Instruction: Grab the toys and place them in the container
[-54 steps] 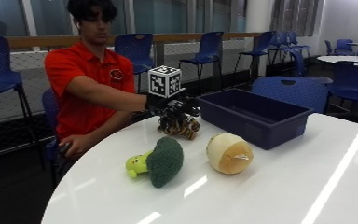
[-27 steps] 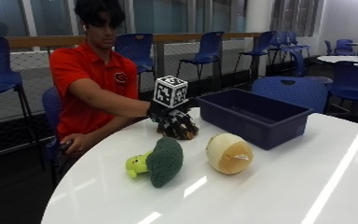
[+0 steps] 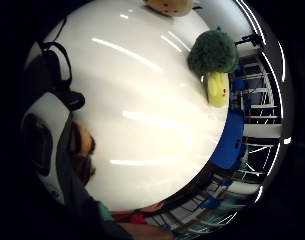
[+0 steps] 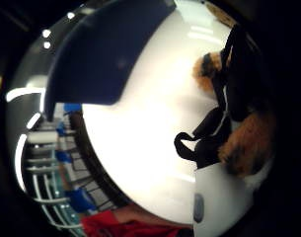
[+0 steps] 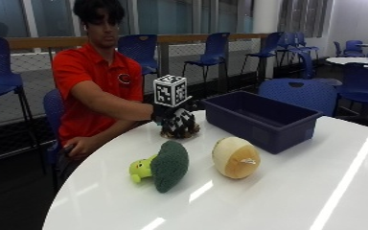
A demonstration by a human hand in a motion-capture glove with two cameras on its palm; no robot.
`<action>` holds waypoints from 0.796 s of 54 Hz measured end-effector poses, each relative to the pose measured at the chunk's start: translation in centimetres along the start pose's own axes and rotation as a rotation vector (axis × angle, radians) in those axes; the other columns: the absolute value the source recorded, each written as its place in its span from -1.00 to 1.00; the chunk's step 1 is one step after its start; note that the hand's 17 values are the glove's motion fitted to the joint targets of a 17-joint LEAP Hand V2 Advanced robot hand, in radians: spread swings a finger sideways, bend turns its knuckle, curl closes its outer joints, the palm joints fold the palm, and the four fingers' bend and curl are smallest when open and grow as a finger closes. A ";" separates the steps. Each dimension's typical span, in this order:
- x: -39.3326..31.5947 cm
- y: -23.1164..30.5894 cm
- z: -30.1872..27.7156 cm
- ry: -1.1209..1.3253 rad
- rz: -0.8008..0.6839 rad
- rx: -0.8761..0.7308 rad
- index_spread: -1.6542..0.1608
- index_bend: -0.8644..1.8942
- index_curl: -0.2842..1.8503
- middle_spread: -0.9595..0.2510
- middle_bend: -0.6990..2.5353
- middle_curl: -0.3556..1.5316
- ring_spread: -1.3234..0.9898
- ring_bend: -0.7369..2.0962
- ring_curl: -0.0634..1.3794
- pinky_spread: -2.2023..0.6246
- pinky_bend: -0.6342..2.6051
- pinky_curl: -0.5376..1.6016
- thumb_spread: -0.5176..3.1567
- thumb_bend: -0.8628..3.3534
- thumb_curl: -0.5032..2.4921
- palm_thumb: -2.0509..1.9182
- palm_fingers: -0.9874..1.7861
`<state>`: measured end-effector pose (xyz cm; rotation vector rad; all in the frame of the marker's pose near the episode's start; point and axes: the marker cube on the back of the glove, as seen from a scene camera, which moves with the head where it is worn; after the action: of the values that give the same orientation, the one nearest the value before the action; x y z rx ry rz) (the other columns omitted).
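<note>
In the outside view my gloved right hand (image 5: 170, 114) sits on top of a brown plush toy (image 5: 183, 127) and grips it with curled fingers. The toy stands on the white table (image 5: 286, 191) just left of the dark blue container (image 5: 260, 120). Brown fur (image 4: 248, 143) fills the space beside the palm, with the container wall (image 4: 105, 54) close by. A green broccoli toy (image 5: 162, 165) with a yellow-green stalk lies nearer the front; it also shows on the table as the broccoli toy (image 3: 214, 60). A round tan onion-like toy (image 5: 235, 157) lies to its right.
The person's bare left hand (image 5: 75, 146) rests at the table's edge. Blue chairs (image 5: 299, 91) stand behind the container and around the room. Bare white tabletop stretches to the front and right.
The gloved hand has sunk a little with the brown toy under it and stays beside the container. The broccoli and the tan toy lie where they were.
</note>
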<state>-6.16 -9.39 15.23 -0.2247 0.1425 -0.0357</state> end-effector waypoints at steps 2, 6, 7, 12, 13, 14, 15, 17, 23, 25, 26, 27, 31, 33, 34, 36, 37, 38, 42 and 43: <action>0.2 -0.1 -0.2 -0.023 0.007 -0.013 0.42 -0.04 -0.14 -0.07 -0.35 -0.32 -0.27 0.09 -0.41 0.24 0.03 -0.14 -0.18 -0.51 -0.28 0.33 0.45; 0.6 -0.3 -0.7 -0.061 0.024 -0.011 0.43 -0.04 -0.10 -0.11 -0.33 -0.30 -0.28 0.10 -0.38 0.24 0.02 -0.13 -0.20 -0.51 -0.26 0.35 0.45; 0.7 -0.4 -0.9 -0.069 0.029 -0.008 0.44 -0.05 -0.10 -0.12 -0.33 -0.29 -0.29 0.10 -0.38 0.24 0.02 -0.13 -0.21 -0.51 -0.25 0.35 0.45; 1.2 -1.1 -2.3 -0.096 0.054 0.000 0.45 -0.05 -0.06 -0.16 -0.33 -0.27 -0.30 0.10 -0.36 0.24 0.01 -0.12 -0.23 -0.52 -0.22 0.35 0.44; 1.3 -1.3 -2.8 -0.097 0.058 0.003 0.45 -0.06 -0.05 -0.17 -0.33 -0.26 -0.30 0.10 -0.36 0.24 0.01 -0.12 -0.23 -0.52 -0.22 0.35 0.44; 1.4 -1.6 -3.2 -0.094 0.061 0.007 0.45 -0.06 -0.04 -0.17 -0.33 -0.26 -0.30 0.10 -0.36 0.24 0.02 -0.12 -0.24 -0.52 -0.21 0.35 0.43; 1.5 -1.8 -3.7 -0.088 0.063 0.011 0.45 -0.06 -0.03 -0.18 -0.33 -0.25 -0.30 0.10 -0.35 0.24 0.01 -0.12 -0.24 -0.52 -0.21 0.35 0.43; 1.4 -2.3 -4.7 -0.069 0.064 0.019 0.45 -0.06 -0.02 -0.19 -0.33 -0.25 -0.31 0.10 -0.35 0.24 0.01 -0.12 -0.25 -0.52 -0.20 0.35 0.43; 0.8 -4.2 -8.7 -0.018 0.054 0.065 0.46 -0.07 0.03 -0.21 -0.34 -0.22 -0.31 0.08 -0.33 0.24 0.01 -0.11 -0.26 -0.53 -0.17 0.36 0.40; 0.5 -5.0 -10.3 -0.012 0.048 0.086 0.45 -0.07 0.04 -0.23 -0.34 -0.22 -0.32 0.08 -0.33 0.24 0.02 -0.10 -0.26 -0.53 -0.17 0.36 0.40; 0.3 -5.3 -11.2 -0.009 0.046 0.097 0.45 -0.08 0.05 -0.22 -0.34 -0.21 -0.32 0.08 -0.33 0.24 0.02 -0.10 -0.26 -0.53 -0.16 0.36 0.39; 0.1 -5.7 -11.9 -0.007 0.045 0.107 0.46 -0.08 0.06 -0.23 -0.34 -0.21 -0.32 0.08 -0.33 0.24 0.02 -0.10 -0.26 -0.54 -0.16 0.36 0.39; -0.5 -7.1 -14.5 0.002 0.041 0.132 0.45 -0.09 0.08 -0.23 -0.34 -0.19 -0.32 0.08 -0.32 0.24 0.02 -0.10 -0.27 -0.54 -0.14 0.36 0.39; -0.9 -7.9 -15.8 0.011 0.040 0.142 0.45 -0.09 0.10 -0.24 -0.35 -0.19 -0.33 0.07 -0.32 0.24 0.02 -0.10 -0.27 -0.54 -0.14 0.36 0.39; -1.1 -8.3 -16.4 0.015 0.039 0.147 0.45 -0.10 0.10 -0.24 -0.35 -0.18 -0.32 0.07 -0.31 0.24 0.02 -0.10 -0.27 -0.54 -0.13 0.36 0.38; -1.6 -9.2 -17.4 0.021 0.038 0.152 0.45 -0.10 0.12 -0.24 -0.35 -0.18 -0.32 0.07 -0.31 0.24 0.02 -0.10 -0.27 -0.54 -0.13 0.36 0.38; -1.9 -9.6 -17.8 0.025 0.035 0.154 0.45 -0.10 0.12 -0.25 -0.35 -0.17 -0.33 0.07 -0.30 0.24 0.02 -0.09 -0.27 -0.54 -0.12 0.36 0.38; -2.1 -9.9 -18.1 0.028 0.031 0.155 0.45 -0.10 0.13 -0.25 -0.35 -0.17 -0.33 0.07 -0.30 0.24 0.02 -0.09 -0.27 -0.55 -0.12 0.36 0.38; -3.5 -11.5 -18.8 0.033 0.014 0.160 0.45 -0.12 0.16 -0.26 -0.36 -0.15 -0.33 0.07 -0.30 0.24 0.02 -0.09 -0.27 -0.55 -0.11 0.36 0.38; -3.9 -11.9 -18.9 0.033 0.010 0.162 0.45 -0.12 0.16 -0.26 -0.36 -0.15 -0.33 0.07 -0.29 0.24 0.02 -0.09 -0.27 -0.55 -0.10 0.36 0.38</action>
<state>-13.01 -24.94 0.19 -0.0620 0.1723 -0.0406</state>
